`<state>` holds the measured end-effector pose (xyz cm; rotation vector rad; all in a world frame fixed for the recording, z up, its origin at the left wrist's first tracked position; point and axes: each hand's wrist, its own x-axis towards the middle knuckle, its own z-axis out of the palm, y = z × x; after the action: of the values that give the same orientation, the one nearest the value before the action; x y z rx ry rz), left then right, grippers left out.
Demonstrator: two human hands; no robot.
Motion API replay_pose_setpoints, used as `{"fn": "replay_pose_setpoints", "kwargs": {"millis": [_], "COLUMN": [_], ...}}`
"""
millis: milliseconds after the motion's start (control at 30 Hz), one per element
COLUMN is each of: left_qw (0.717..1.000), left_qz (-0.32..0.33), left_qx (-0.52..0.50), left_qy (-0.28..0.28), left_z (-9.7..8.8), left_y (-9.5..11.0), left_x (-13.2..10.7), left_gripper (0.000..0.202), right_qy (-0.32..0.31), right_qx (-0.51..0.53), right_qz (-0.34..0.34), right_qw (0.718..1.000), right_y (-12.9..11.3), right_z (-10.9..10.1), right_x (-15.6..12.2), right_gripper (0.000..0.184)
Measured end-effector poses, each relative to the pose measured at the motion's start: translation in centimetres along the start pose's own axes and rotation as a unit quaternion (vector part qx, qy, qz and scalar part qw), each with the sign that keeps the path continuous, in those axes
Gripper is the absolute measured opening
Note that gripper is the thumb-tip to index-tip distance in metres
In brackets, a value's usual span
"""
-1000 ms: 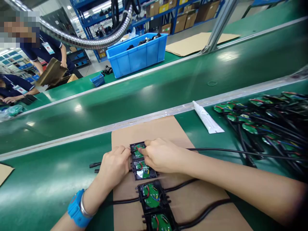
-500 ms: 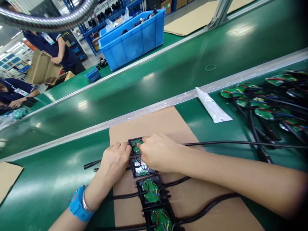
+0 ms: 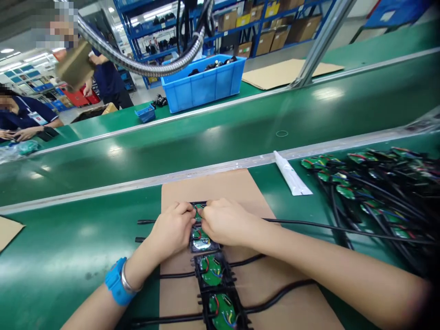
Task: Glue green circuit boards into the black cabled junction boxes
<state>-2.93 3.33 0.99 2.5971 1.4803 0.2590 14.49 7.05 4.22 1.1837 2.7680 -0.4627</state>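
Note:
A row of black housings with green circuit boards lies on a brown cardboard sheet [image 3: 223, 188]. Both my hands press on the farthest housing [image 3: 198, 208]. My left hand [image 3: 173, 227], with a blue watch on its wrist, has its fingers curled on the housing's left side. My right hand [image 3: 223, 222] pinches at the board from the right, fingers closed. The second housing [image 3: 202, 240] shows between my hands; two more [image 3: 211, 270] lie nearer me. A black cable [image 3: 326, 227] runs right from under my right hand.
A pile of green boards with black cables [image 3: 374, 192] lies at the right, with a white tube [image 3: 290, 174] beside it. Beyond the metal rail [image 3: 103, 190] runs a green conveyor [image 3: 206, 137]. A blue bin [image 3: 202, 85] stands at the far side, where two people work at the left.
My hands have closed in together over the farthest housing, hiding more of its board. The camera has tilted up a little.

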Motion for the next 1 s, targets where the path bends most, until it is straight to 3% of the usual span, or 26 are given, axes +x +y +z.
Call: {"fn": "replay_pose_setpoints", "kwargs": {"millis": [100,200,333,467,633,800,867,1000], "left_qw": [1.0,0.999,0.998,0.998,0.999,0.998,0.998,0.998], "left_qz": [0.003,0.032,0.057,0.042,0.034,0.035,0.036,0.032], "left_qx": [-0.015,-0.016,-0.004,-0.002,0.006,0.01,0.011,0.016], "left_qy": [0.005,0.0,-0.032,-0.036,-0.041,-0.046,-0.047,-0.045], "left_z": [-0.5,-0.6,0.0,0.6,0.8,0.8,0.9,1.2], "left_y": [-0.2,-0.1,-0.1,0.1,0.5,0.5,0.4,0.4], "left_x": [0.3,0.6,0.7,0.6,0.4,0.5,0.5,0.5], "left_gripper": [0.021,0.024,0.031,0.033,0.037,0.04,0.038,0.04], "right_qy": [-0.014,-0.011,0.02,0.029,0.039,0.102,0.082,-0.021], "right_qx": [0.013,0.089,0.162,0.161,0.145,0.088,0.089,0.135], "right_qz": [-0.009,-0.027,0.027,0.042,0.027,0.0,0.026,0.036], "right_qw": [1.0,0.996,0.986,0.986,0.988,0.991,0.992,0.99], "right_y": [0.5,1.9,3.4,3.2,2.7,3.3,3.4,3.5], "right_z": [-0.5,-0.5,0.2,0.3,0.8,2.4,2.3,1.2], "right_x": [-0.3,-1.0,-2.0,-2.5,-2.5,-2.4,-2.1,-1.0], "right_gripper": [0.03,0.035,0.03,0.01,0.013,0.023,0.028,0.036]}}
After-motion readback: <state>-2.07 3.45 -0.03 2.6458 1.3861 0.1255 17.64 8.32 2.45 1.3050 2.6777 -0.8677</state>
